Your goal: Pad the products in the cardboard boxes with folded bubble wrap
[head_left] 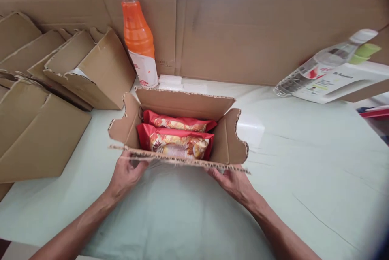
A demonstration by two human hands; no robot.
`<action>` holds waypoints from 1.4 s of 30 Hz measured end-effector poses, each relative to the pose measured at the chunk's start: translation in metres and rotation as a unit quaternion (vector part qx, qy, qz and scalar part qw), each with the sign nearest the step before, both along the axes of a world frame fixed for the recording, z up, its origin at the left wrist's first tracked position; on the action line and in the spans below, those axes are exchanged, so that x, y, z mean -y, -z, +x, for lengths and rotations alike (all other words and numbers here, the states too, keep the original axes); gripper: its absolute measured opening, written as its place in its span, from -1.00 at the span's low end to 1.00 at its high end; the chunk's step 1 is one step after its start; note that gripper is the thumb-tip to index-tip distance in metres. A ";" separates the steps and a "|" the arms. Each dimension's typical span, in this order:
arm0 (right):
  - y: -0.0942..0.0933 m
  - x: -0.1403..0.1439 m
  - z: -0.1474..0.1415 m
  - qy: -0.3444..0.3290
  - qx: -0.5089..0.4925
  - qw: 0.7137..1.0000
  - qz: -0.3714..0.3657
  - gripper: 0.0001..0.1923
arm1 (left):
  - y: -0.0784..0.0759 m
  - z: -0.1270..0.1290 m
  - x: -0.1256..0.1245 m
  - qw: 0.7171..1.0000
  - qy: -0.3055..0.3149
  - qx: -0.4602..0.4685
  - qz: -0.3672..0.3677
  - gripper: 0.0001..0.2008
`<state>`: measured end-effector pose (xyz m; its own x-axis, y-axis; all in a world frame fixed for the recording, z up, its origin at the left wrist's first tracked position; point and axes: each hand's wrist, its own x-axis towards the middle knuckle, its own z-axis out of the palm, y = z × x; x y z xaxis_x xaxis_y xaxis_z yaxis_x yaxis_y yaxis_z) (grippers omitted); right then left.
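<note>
Open carton [185,103] taken as landmark, on or just over the desk [176,215]. Two red packets inside it: near packet [176,143], far packet [182,124] behind, gap at the carton's right end. Left hand [125,173] at the carton's near left corner, right hand [238,185] at its near right. Fingers bent, tips hidden beneath the near flap [179,161]; cannot tell whether they grip. Judgement: bear evenly with both hands on the carton's wall, not the loose flap, which would likely bend; keep it level so the packets do not slide. Mind the orange bottle [138,35] behind the carton's left end; a knock could topple it.
</note>
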<state>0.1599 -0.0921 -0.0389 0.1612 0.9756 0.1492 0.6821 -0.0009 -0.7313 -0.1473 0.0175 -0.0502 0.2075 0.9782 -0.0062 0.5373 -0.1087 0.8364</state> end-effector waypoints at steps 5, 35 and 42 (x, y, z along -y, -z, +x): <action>0.006 -0.025 0.013 0.050 -0.017 0.999 -0.011 -0.54 | -0.002 0.032 -0.025 0.996 0.016 0.089 0.017 -0.61; -0.027 0.089 0.023 0.190 -0.020 0.979 0.078 -0.72 | -0.008 -0.003 0.119 0.963 0.102 0.155 -0.196 -0.61; -0.012 0.116 -0.096 0.023 -0.191 0.981 0.042 -0.89 | -0.020 0.028 0.146 0.841 0.121 0.361 -0.385 -0.14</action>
<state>0.0640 -0.2076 -0.0270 0.2644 0.9528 0.1492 0.3599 0.0460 -0.9318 -0.1193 -0.1284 -0.0299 0.6222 0.6705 -0.4042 -0.1015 0.5810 0.8076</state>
